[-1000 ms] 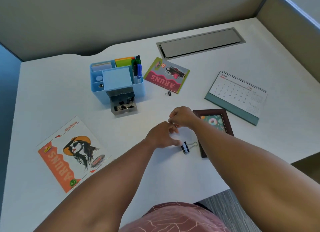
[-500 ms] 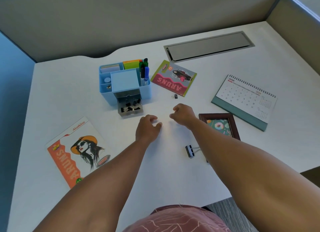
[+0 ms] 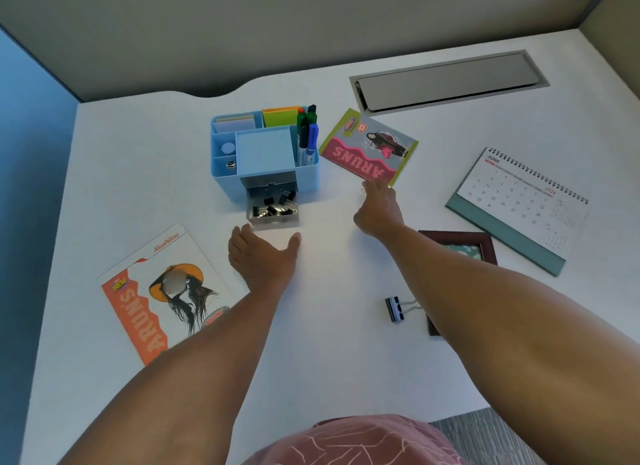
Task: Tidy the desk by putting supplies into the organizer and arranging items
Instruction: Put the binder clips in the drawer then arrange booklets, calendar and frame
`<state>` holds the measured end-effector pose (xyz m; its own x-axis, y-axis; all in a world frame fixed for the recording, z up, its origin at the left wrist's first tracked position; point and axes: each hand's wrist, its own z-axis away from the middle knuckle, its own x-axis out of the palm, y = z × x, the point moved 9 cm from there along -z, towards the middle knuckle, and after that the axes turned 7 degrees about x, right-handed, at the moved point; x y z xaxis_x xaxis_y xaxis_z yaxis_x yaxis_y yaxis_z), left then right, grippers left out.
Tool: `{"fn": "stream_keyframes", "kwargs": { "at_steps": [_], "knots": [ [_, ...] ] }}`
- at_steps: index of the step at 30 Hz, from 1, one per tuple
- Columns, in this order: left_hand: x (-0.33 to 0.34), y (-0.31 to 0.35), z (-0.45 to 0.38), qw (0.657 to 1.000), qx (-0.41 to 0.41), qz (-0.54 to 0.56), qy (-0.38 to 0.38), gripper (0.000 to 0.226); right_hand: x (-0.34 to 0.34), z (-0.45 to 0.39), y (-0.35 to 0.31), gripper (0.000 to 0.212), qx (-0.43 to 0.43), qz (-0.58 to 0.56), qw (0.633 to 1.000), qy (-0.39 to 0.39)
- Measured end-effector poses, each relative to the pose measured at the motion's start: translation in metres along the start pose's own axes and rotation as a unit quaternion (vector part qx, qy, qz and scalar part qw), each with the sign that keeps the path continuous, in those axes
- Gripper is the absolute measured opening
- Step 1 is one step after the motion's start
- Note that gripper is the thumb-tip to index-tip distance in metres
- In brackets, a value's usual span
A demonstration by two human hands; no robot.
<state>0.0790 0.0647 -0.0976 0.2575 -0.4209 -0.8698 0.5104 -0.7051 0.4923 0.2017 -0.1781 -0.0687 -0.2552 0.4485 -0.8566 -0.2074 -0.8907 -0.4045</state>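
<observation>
The blue organizer (image 3: pixel 227 179) stands at the back of the white desk, holding markers (image 3: pixel 307 132) and sticky notes. Its small clear drawer (image 3: pixel 254 216) is pulled out, with several black binder clips inside. My left hand (image 3: pixel 262 256) lies open, palm down, just in front of the drawer. My right hand (image 3: pixel 378 210) reaches to the near corner of the pink card (image 3: pixel 370 149), fingertips pinched on a small binder clip (image 3: pixel 363 189); only its wire loop shows. A larger black binder clip (image 3: pixel 394 310) lies near my right forearm.
An orange-and-white card (image 3: pixel 152 291) lies at the front left. A desk calendar (image 3: pixel 519 201) stands at the right, and a dark picture frame (image 3: pixel 485 242) is partly under my right arm. A grey cable tray (image 3: pixel 446 80) is set in the desk's back.
Both hands have left the large binder clip. The right hand went forward to the small clip by the pink card; the left hand opened and moved toward the drawer.
</observation>
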Motion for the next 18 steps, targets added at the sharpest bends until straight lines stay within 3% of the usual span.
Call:
{"fn": "stream_keyframes", "kwargs": {
  "at_steps": [5,14,18],
  "knots": [
    [0.010,-0.015,-0.003,0.999,-0.001,-0.030,-0.043,0.114,0.003,-0.005,-0.007,0.062,-0.012,0.032,0.999,0.005],
    [0.022,-0.020,-0.001,0.991,0.029,-0.080,-0.102,0.115,0.018,-0.009,-0.015,0.032,-0.033,0.077,0.996,-0.015],
    [0.026,-0.021,0.000,0.987,0.032,-0.094,-0.125,0.113,0.028,-0.005,-0.025,0.021,-0.037,0.034,0.998,-0.039]
  ]
}}
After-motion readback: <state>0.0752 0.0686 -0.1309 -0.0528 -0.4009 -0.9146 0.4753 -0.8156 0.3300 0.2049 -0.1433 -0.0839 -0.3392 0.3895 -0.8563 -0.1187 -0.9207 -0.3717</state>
